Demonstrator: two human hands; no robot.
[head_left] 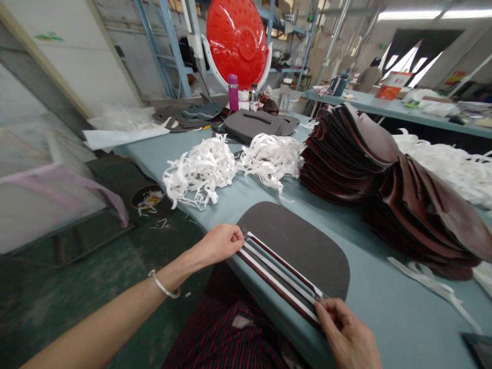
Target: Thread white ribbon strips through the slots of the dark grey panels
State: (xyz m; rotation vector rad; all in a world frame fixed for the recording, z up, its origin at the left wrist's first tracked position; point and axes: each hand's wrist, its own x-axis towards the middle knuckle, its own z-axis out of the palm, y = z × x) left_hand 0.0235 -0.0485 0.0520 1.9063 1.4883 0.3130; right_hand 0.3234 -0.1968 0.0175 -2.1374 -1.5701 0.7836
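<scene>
A dark grey rounded felt piece [303, 246] lies flat at the near edge of the blue-grey table [384, 302]. Along its near edge run white tape strips [282, 277] between maroon bands. My left hand [221, 242] is closed in a pinch on the left end of the strips. My right hand [348, 333] pinches their right end near the table edge. Both hands press the strips down against the felt piece.
Two heaps of peeled white paper strips [200, 171] lie behind the piece. A tall fanned stack of maroon leather pieces [384, 174] fills the right. Dark grey cut pieces [257, 123], a purple bottle [233, 92] and a red fan [236, 36] stand farther back. A loose strip [430, 284] lies at right.
</scene>
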